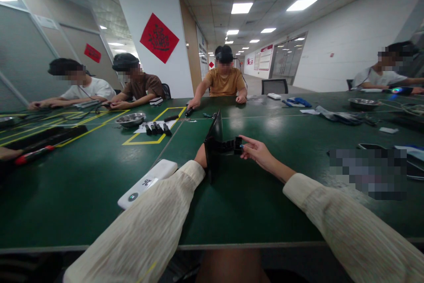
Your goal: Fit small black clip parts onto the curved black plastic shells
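A thin black panel stands nearly edge-on in front of me. From its right face a black jointed bracket sticks out, ending in a square block. My right hand pinches that block, the index finger along its top and the thumb, with a blue spot at its tip, at its side. My left hand reaches behind the panel's left side; only the wrist area shows, and its fingers are hidden. Beside my left forearm lies a white power bank marked 26.
Several black parts lie on white paper inside yellow tape, near a metal bowl. A red-handled tool is at left. Gloves and another metal bowl are at right. A person sits opposite; others sit at both sides.
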